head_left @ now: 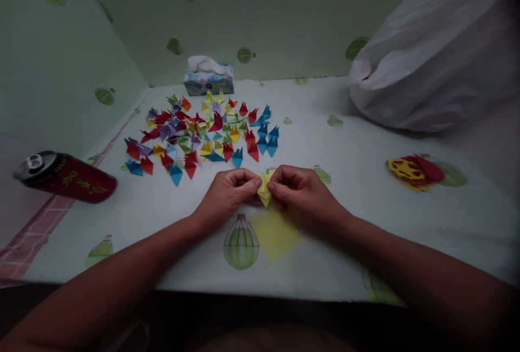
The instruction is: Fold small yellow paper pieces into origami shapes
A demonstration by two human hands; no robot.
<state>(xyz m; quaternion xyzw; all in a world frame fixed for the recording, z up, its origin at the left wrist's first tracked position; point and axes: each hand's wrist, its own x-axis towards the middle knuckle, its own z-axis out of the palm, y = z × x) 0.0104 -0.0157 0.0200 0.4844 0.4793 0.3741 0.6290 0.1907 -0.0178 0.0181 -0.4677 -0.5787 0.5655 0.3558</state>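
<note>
Between my hands is a small piece of folded yellow paper (265,194), its pointed end turned down toward me. My left hand (229,189) pinches its left side with thumb and fingers, and my right hand (303,192) pinches the right side. Both hands are held low over the table, just this side of the folded paper cranes. A flat square yellow sheet (280,237) lies on the table below them, partly covered by my right hand. Some fingertips are hidden behind the folded paper.
Many coloured paper cranes (195,130) spread across the table's left middle, in front of a tissue box (208,82). A red drink can (69,176) is at the left. On the right are a white plastic bag (422,65) and a red and yellow cutout (414,172).
</note>
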